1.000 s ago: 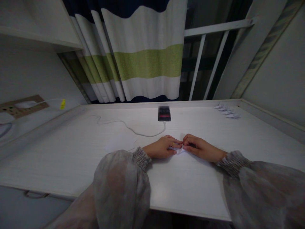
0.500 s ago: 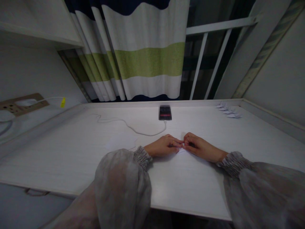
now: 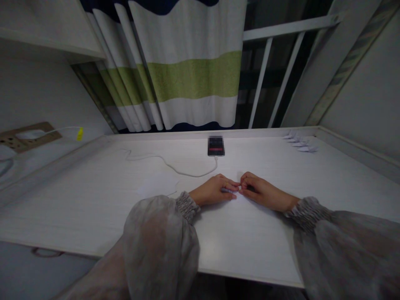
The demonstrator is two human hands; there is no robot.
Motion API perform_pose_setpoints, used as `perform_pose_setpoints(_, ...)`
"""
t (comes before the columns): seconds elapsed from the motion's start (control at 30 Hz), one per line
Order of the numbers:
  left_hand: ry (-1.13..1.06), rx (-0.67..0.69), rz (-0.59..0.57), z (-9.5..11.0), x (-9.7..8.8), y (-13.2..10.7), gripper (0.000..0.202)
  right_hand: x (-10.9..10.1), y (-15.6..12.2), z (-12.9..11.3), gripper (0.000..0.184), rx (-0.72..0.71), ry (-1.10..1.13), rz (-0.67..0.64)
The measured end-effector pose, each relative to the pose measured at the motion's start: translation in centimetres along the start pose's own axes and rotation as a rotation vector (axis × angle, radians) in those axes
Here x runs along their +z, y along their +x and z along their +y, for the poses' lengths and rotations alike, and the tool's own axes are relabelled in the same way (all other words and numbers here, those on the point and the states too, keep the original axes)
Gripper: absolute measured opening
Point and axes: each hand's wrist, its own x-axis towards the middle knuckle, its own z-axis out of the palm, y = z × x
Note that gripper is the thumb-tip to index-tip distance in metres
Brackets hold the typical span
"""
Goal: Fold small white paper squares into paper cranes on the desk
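The left hand (image 3: 215, 192) and the right hand (image 3: 261, 194) lie low on the white desk (image 3: 93, 208), their fingertips meeting at its middle. Both have their fingers bent and pinched on a small white paper (image 3: 235, 194), which lies flat on the desk under the fingertips and is mostly hidden by them. A ring shows on one left finger. Loose grey sleeves cover both forearms and block the near desk edge. Just behind the hands a white cable (image 3: 175, 167) curls from the left to a dark phone (image 3: 216, 146) near the back edge. A faint white sheet (image 3: 156, 186) lies left of the left hand. Several folded paper shapes (image 3: 300, 143) sit well apart in the far right corner. A striped curtain (image 3: 193, 71) hangs behind the desk, a white railing (image 3: 283, 29) to its right
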Motion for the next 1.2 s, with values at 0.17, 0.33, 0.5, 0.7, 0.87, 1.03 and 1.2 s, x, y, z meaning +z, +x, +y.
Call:
perform_pose_setpoints(0.17, 0.022, 0.02, 0.005, -0.05, -0.05, -0.04, 0.031, 0.1, 0.12, -0.2, 0.017, 0.012, -0.013, 0.018)
perform_pose_setpoints(0.33, 0.03, 0.027, -0.003, 0.1, -0.12, -0.03, 0.032, 0.15, 0.13, -0.36, 0.016, 0.03, -0.042, 0.026)
perform_pose_setpoints(0.5, 0.028, 0.016, -0.015, 0.19, -0.18, 0.01, 0.033, 0.14, 0.12, -0.59, 0.016, 0.037, -0.061, 0.03)
perform_pose_setpoints(0.7, -0.002, -0.011, -0.025, 0.39, -0.34, -0.05, 0.029, 0.27, 0.12, -0.66, 0.015, 0.021, -0.08, 0.036)
perform_pose_setpoints(0.87, 0.015, -0.019, -0.04, 0.44, -0.39, 0.01, 0.03, 0.55, 0.15, -0.53, 0.013, 0.025, -0.138, 0.051)
perform_pose_setpoints(1.03, 0.039, -0.02, -0.044, 0.26, -0.29, 0.08, 0.028, 0.76, 0.28, -0.51, 0.011, 0.065, -0.195, 0.076)
perform_pose_setpoints(1.2, 0.027, -0.032, -0.057, 0.47, -0.4, 0.12, 0.027, 0.74, 0.3, -0.73, 0.011, 0.132, -0.194, 0.089)
